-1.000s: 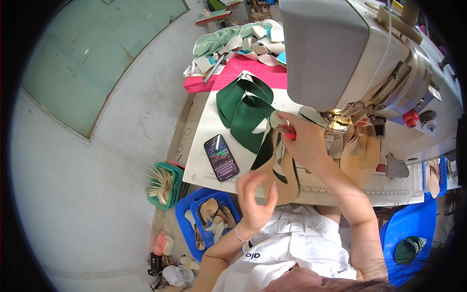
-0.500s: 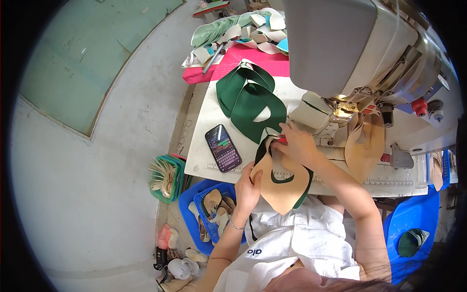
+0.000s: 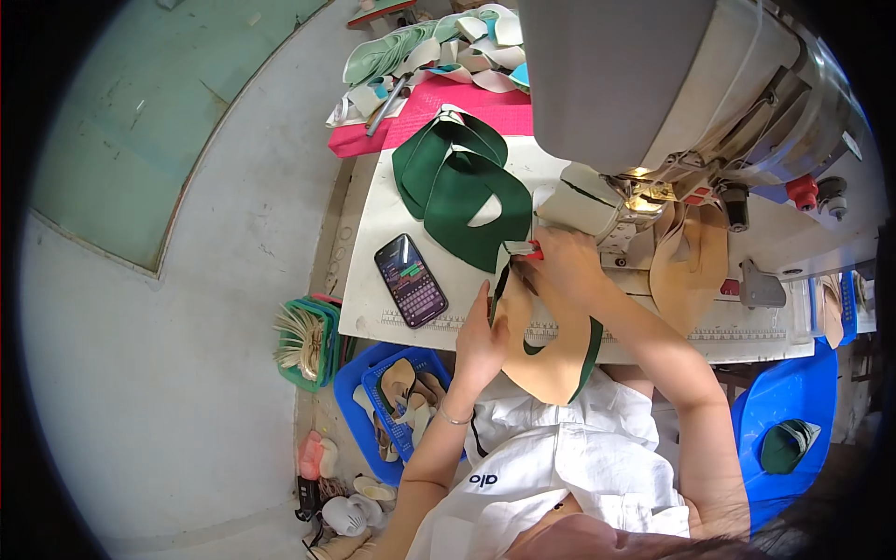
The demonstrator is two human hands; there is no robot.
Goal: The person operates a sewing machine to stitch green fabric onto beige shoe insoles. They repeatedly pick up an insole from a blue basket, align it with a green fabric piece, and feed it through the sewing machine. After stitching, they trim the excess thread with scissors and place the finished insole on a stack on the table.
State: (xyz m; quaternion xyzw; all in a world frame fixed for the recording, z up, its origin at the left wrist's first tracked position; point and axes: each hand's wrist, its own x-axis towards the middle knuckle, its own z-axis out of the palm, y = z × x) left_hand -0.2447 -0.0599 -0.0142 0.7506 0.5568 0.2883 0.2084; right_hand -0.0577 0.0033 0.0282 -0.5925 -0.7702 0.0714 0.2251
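My left hand [image 3: 481, 343] grips the left edge of a tan shoe upper [image 3: 553, 364] with dark green on its other face. The curved piece hangs over the table's front edge, above my lap. At its top end my right hand [image 3: 567, 263] is closed around a small red tool [image 3: 535, 250], its kind mostly hidden by my fingers. Just beyond lie green shoe uppers [image 3: 476, 207], overlapping each other on the white table [image 3: 364, 313]. Another tan upper [image 3: 689, 271] rests to the right, beneath the sewing machine [image 3: 607, 93].
A phone [image 3: 411, 282] with a lit screen lies left of the uppers. Pale pieces [image 3: 401, 58] are heaped at the back on pink cloth [image 3: 457, 105]. Blue baskets [image 3: 373, 434] stand low at the left, a blue bin [image 3: 784, 397] at the right.
The view has shifted, so the table things sit slightly further left. My right hand has turned inward over the top of the tan upper, and my left hand has moved slightly along its edge.
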